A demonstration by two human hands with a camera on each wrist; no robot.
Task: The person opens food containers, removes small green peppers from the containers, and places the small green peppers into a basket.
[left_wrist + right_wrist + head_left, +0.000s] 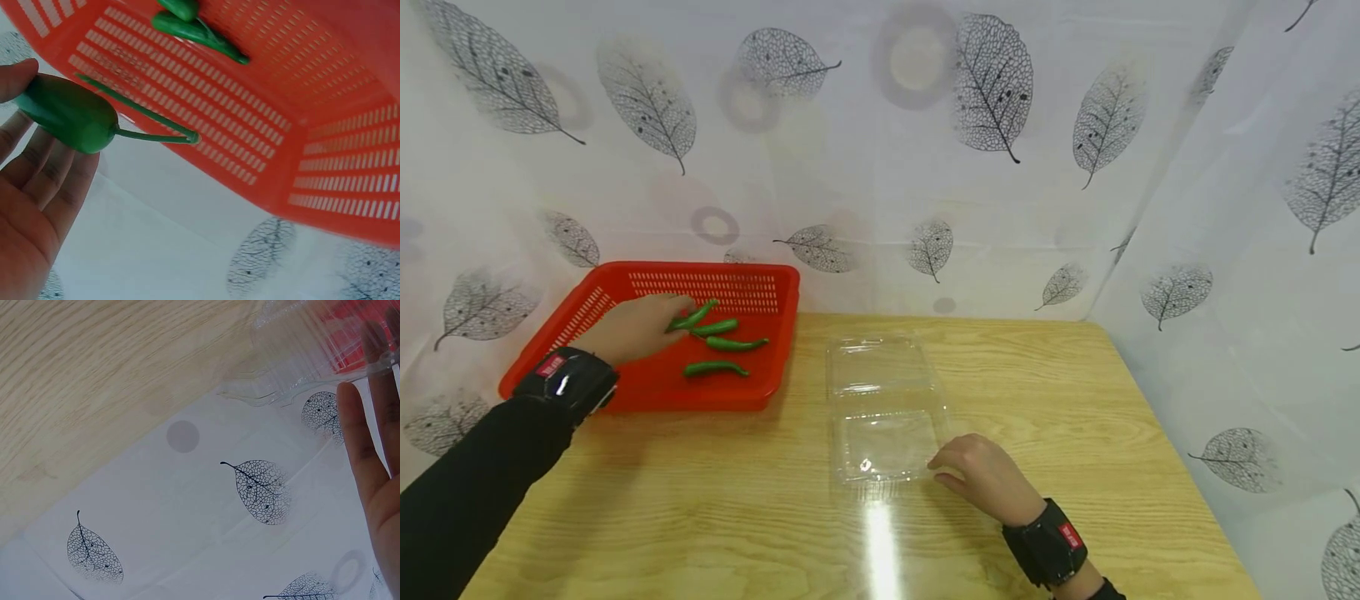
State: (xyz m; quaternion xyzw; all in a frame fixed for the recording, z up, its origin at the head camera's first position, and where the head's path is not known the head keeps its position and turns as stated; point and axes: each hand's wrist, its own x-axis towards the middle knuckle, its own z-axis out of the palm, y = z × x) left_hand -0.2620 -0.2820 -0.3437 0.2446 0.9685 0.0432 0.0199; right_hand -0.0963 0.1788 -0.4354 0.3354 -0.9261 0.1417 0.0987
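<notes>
In the head view my left hand (643, 327) is over the red basket, its thumb and fingers pinching a green chili pepper (696, 315). The left wrist view shows the same pepper (69, 115) between thumb and fingertips, with thin green stems sticking out past it. Several more chili peppers (736, 343) lie on the basket floor close by. My right hand (981, 473) is at the near right corner of a clear plastic box (887, 446). From the right wrist, nearly straight fingers (356, 434) touch the box's rim (275, 394).
The red slotted basket (767, 400) stands at the table's back left. Beside it the clear box lies with its lid (880, 362) folded back, on the wooden table (1030, 383). A leaf-printed white sheet (865, 175) hangs behind and along the right side.
</notes>
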